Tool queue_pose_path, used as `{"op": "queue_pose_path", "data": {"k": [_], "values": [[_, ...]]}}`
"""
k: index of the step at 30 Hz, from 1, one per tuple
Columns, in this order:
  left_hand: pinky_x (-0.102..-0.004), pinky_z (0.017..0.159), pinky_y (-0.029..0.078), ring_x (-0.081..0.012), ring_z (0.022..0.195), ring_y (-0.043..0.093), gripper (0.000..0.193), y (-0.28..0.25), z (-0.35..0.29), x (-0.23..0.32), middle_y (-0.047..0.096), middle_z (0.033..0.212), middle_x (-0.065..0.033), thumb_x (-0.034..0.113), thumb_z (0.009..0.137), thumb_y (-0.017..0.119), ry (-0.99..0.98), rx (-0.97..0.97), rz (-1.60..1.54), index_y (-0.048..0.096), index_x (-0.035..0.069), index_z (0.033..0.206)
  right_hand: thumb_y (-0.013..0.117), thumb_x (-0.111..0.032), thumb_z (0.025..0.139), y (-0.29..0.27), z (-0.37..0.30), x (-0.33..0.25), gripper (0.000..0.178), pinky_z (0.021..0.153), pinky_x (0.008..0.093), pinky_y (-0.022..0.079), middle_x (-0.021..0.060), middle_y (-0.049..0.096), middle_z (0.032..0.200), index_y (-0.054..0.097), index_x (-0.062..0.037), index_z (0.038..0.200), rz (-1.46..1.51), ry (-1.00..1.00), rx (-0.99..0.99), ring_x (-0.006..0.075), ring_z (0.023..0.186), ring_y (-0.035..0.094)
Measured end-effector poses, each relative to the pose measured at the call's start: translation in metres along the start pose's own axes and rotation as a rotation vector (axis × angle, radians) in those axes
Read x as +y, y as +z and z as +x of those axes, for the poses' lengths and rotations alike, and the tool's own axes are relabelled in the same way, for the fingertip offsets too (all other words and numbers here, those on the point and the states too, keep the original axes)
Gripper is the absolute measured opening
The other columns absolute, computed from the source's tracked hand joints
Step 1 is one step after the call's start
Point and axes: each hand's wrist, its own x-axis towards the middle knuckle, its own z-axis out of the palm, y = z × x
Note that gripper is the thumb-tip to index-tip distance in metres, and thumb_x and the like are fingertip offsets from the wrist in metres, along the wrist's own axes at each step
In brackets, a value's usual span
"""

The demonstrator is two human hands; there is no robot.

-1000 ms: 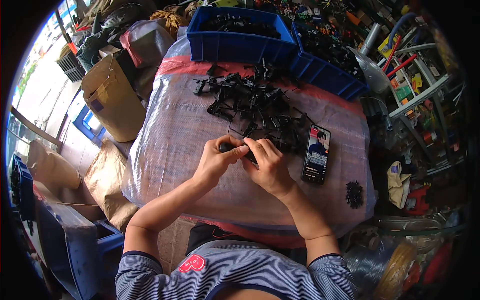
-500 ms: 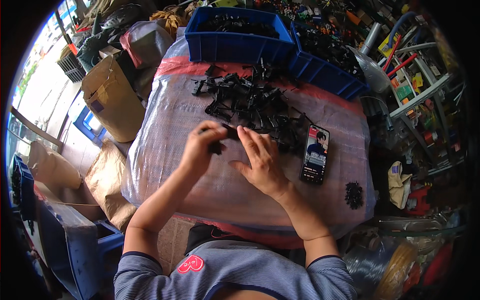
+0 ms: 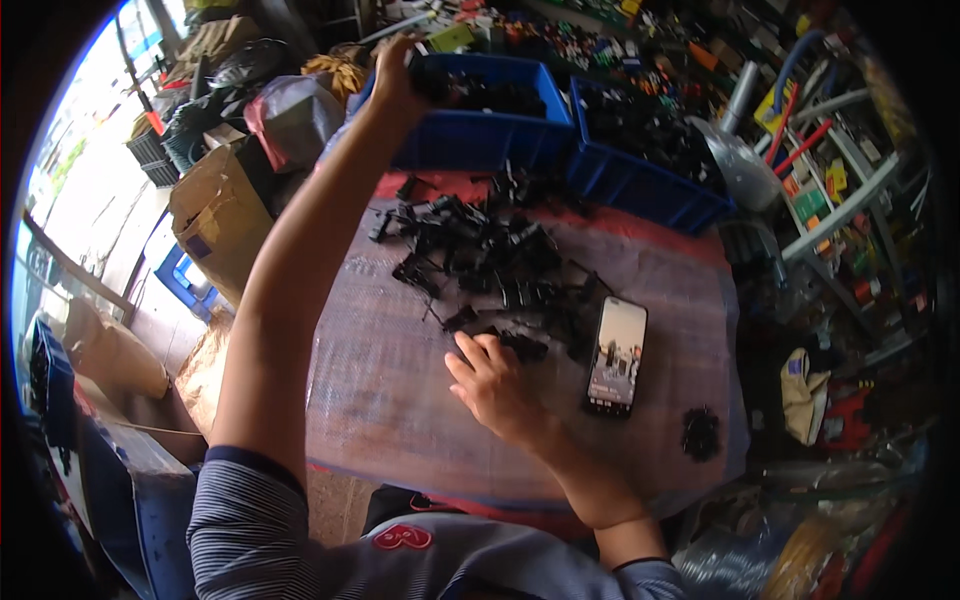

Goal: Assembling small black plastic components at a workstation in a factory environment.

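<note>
Woven sheet [image 3: 380, 400], clock bearings from centre. Left blue bin [image 3: 490, 143] near 12, right blue bin [image 3: 640, 192] at 1. Heap of black parts [image 3: 490, 245], 11 o'clock. Phone [image 3: 617, 355], 3. Right hand [image 3: 492, 388]: heap's 6 o'clock edge, fingers loosely spread. Left hand [image 3: 393, 78]: left bin's 10 o'clock end, blurred; cannot tell whether gripping the dark piece [image 3: 432, 82] there. Black cluster [image 3: 701, 433], 4.

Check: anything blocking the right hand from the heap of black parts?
Nothing visible blocks it. The right hand is at the near edge of the heap of black parts; whether it touches any is unclear. The phone lies to the hand's right, not between the two.
</note>
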Motion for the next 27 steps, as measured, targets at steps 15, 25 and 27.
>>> {"op": "queue_pose_path", "data": {"k": [15,25,27], "values": [[-0.0510,0.091,0.038,-0.0353,0.119,0.038,0.042,-0.153,-0.130,-0.093,0.040,0.130,-0.0138,0.045,0.084,0.051,0.477,-0.335,2.026,0.056,0.018,0.116,0.052,-0.002,0.069,0.005,0.007,0.007,0.022,0.082,0.0344,0.045,0.0135,0.059,0.100,0.062,0.0000,0.088,0.143,-0.146,0.138,0.0261,0.093,0.052],[-0.0273,0.082,0.045,-0.0167,0.105,0.051,0.037,-0.073,-0.207,-0.069,0.051,0.121,-0.0104,0.022,0.083,0.061,0.236,-0.093,0.975,0.056,0.002,0.113,0.062,0.004,0.068,-0.007,0.010,0.025,0.020,0.068,0.0300,0.048,0.0072,0.061,0.082,0.063,-0.0027,0.086,0.131,-0.049,0.344,0.0242,0.078,0.055],[-0.0267,0.083,0.041,-0.0120,0.090,0.055,0.038,-0.065,-0.220,-0.070,0.059,0.109,-0.0049,0.024,0.082,0.060,0.256,-0.050,0.930,0.056,0.002,0.113,0.065,0.001,0.073,-0.011,0.013,0.026,0.015,0.064,0.0281,0.048,0.0045,0.063,0.075,0.064,-0.0035,0.087,0.275,-0.037,0.481,0.0197,0.070,0.057]]}}
